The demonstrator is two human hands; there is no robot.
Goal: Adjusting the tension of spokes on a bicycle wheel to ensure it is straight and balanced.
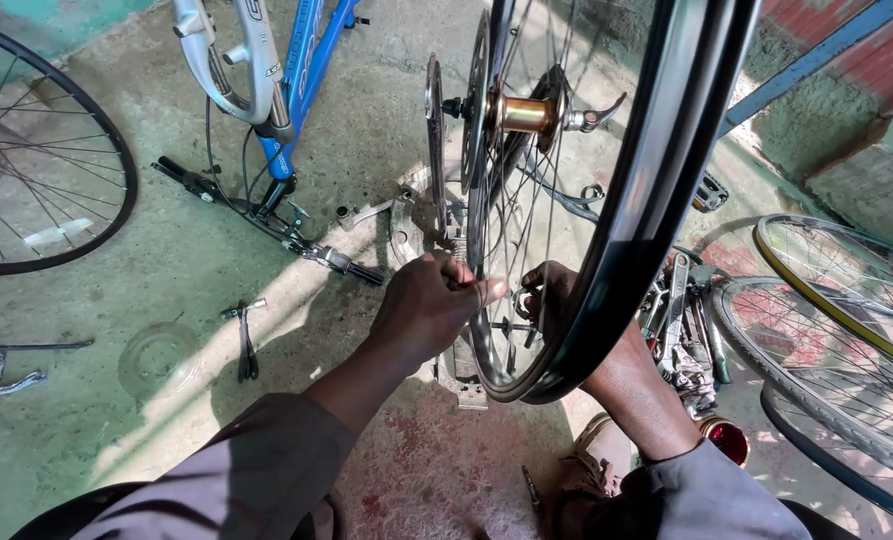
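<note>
A black-rimmed bicycle wheel point(657, 170) stands upright in front of me, with a gold hub point(523, 114) and a toothed sprocket point(435, 120) at its axle. My left hand point(429, 308) is closed with its fingertips pinching a spoke near the bottom of the wheel. My right hand point(552, 295) reaches through behind the rim, fingers curled on the spokes close to the left hand; the rim partly hides it.
A blue and silver bicycle frame point(287, 80) with handlebar point(267, 215) lies on the concrete floor at upper left. A loose wheel point(77, 230) lies at far left, more wheels point(827, 300) at right. Several tools point(682, 330) lie beside my right arm, small parts point(247, 340) at left.
</note>
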